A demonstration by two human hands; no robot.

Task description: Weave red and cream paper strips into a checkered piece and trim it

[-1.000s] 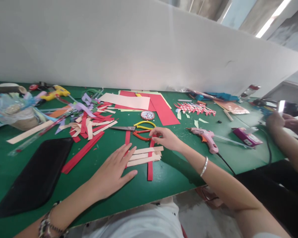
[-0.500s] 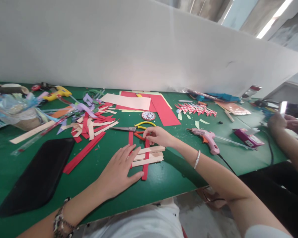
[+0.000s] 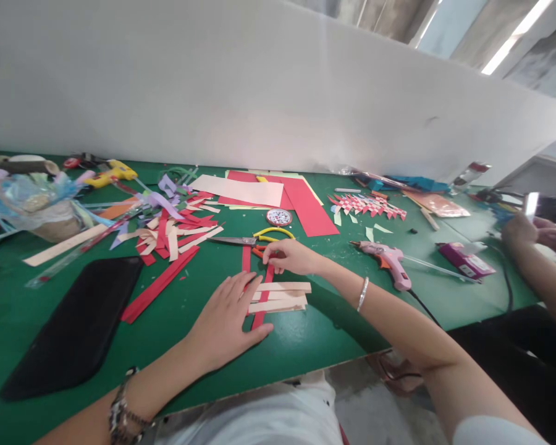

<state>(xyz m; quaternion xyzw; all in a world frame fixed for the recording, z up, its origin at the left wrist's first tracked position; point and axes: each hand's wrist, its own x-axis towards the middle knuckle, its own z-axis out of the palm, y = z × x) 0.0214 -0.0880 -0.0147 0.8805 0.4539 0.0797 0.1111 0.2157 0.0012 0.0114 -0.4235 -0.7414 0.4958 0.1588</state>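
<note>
My left hand (image 3: 225, 318) lies flat with its fingers spread, pressing on the left ends of several cream paper strips (image 3: 285, 296). Between the fingertips of my right hand (image 3: 290, 256) is the upper end of a red paper strip (image 3: 260, 316), which crosses the cream strips at a slant. A second red strip (image 3: 246, 258) runs partly under my left fingers. Just beyond my right hand lie scissors (image 3: 236, 240) with yellow and orange handles, blades pointing left.
Loose red and cream strips (image 3: 167, 235) and a black pouch (image 3: 74, 327) lie on the left. Red paper sheets (image 3: 312, 210) are behind. On the right are a pink glue gun (image 3: 389, 259), a woven paper piece (image 3: 368, 206) and another person's hands (image 3: 521, 232) holding a phone.
My right hand has drawn the red strip left, so it now slants across the cream strips, close to my left hand. My left hand keeps its place on the strips.
</note>
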